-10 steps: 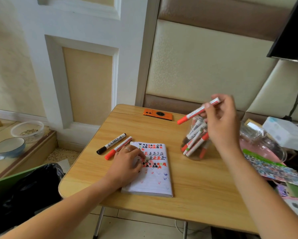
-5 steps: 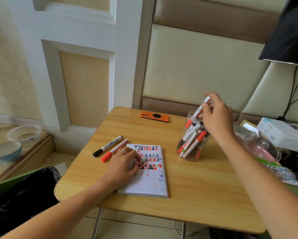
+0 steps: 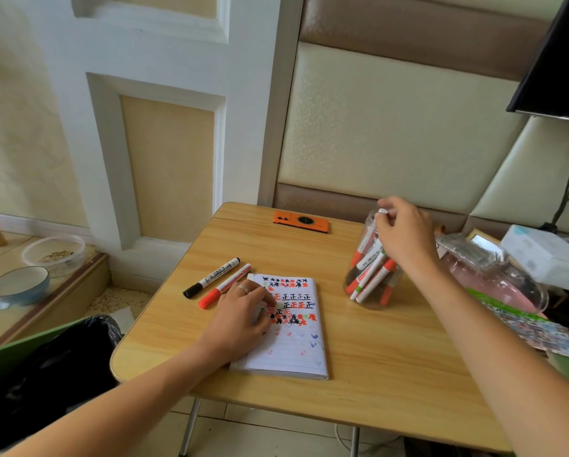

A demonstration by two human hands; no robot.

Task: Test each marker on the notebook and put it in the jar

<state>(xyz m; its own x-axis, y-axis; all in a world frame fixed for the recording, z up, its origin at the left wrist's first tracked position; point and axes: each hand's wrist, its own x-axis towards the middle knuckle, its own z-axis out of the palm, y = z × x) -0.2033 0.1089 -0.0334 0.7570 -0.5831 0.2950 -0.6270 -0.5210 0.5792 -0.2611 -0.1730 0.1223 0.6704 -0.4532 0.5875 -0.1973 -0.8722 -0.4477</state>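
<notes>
A clear jar (image 3: 368, 293) with several markers stands at the right of the wooden table (image 3: 375, 374). My right hand (image 3: 405, 234) is over its mouth, pinching the white end of a red marker (image 3: 368, 235) that stands nose-down inside the jar. My left hand (image 3: 243, 319) rests flat on the open notebook (image 3: 296, 344), whose page carries black, red and faint scribbles. A black marker (image 3: 212, 277) and a red marker (image 3: 223, 286) lie side by side on the table left of the notebook.
An orange phone (image 3: 301, 221) lies at the table's far edge. Pink and clear containers, a box and printed sheets (image 3: 520, 328) crowd the right. A black bin bag (image 3: 55, 361) sits left of the table, and bowls (image 3: 21, 285) stand on the low ledge.
My right hand carried the red marker from above the jar down into it, so only its white end shows at the mouth. My left hand stayed on the notebook.
</notes>
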